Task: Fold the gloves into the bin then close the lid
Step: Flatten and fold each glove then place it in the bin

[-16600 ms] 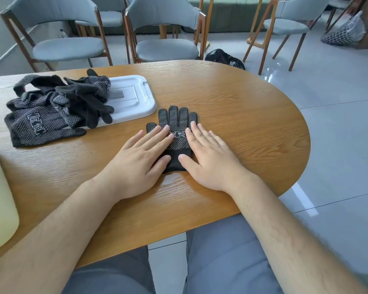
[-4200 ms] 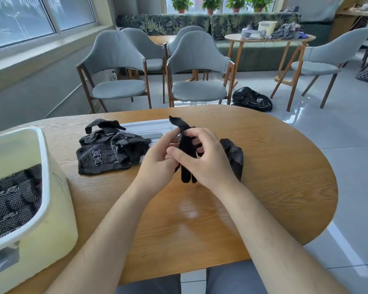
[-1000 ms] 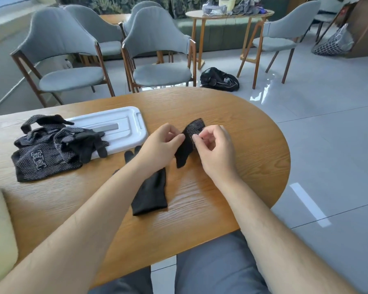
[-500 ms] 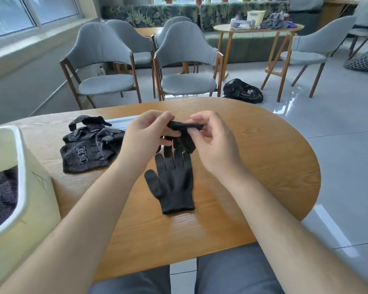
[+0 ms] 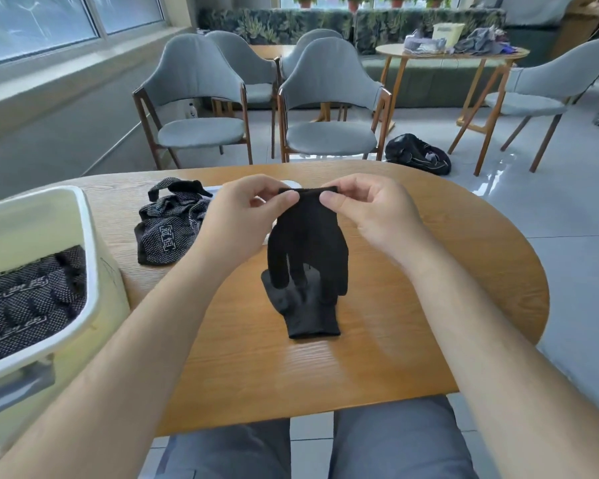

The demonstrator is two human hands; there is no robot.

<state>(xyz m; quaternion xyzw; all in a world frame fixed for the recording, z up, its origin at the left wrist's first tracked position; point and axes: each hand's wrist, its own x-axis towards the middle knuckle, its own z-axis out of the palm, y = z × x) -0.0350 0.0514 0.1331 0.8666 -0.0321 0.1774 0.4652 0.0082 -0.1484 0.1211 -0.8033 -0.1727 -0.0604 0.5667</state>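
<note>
A black glove (image 5: 308,236) hangs in the air by its cuff, fingers pointing down. My left hand (image 5: 246,216) pinches the cuff's left corner and my right hand (image 5: 367,212) pinches the right corner. Under it a second black glove (image 5: 308,312) lies flat on the wooden table (image 5: 412,333). At the left stands the pale yellow bin (image 5: 90,271) with folded dotted gloves (image 5: 25,299) inside. A pile of dotted gloves (image 5: 168,223) lies behind my left hand. The white lid (image 5: 291,184) is mostly hidden behind my hands.
Grey chairs (image 5: 329,98) stand beyond the table's far edge. A black bag (image 5: 417,157) lies on the floor to the right of them. The table's rounded end (image 5: 533,288) is on the right.
I have raised the glove and spread its cuff between both hands, so it now hangs straight down over the flat glove. The view tilted up slightly.
</note>
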